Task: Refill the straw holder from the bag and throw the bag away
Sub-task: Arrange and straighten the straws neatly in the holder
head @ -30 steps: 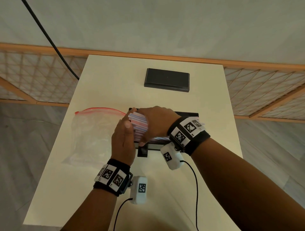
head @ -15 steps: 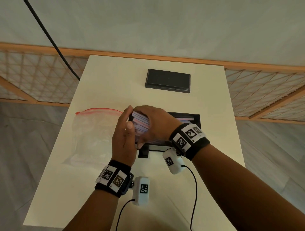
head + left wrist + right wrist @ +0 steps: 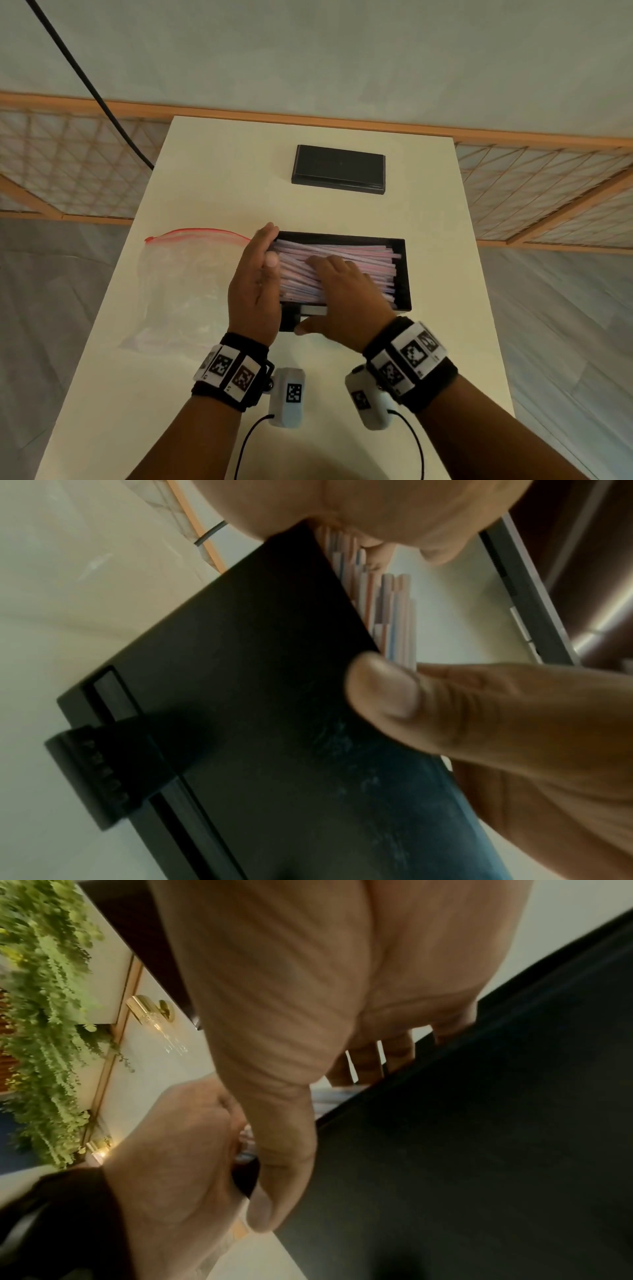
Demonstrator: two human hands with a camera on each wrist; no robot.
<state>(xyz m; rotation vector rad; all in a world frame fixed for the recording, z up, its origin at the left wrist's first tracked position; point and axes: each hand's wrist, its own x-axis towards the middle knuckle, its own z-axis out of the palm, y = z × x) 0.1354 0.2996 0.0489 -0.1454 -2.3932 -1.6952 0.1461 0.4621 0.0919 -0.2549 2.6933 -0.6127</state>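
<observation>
A cream table (image 3: 212,192) stands before a pale wall with a wooden lattice rail. At its middle sits one black holder (image 3: 404,274), an open box whose long axis runs left to right. Inside it lies a heap of pink and pale striped straws (image 3: 342,260), too many to count, lengthwise along the box, their ends a little uneven at the right.

The left hand (image 3: 253,291) stands on edge at the holder's left end, fingers straight and together, flat against the straw ends; it grips nothing. The right hand (image 3: 342,301) lies palm down on the straws, fingers loosely spread, thumb outside the near wall. Whether it pinches that wall I cannot tell.

One clear bag (image 3: 185,284) with a red zip strip lies flat just left of the holder, beside the left hand. One black lid (image 3: 339,168) rests apart at the far end of the table.
</observation>
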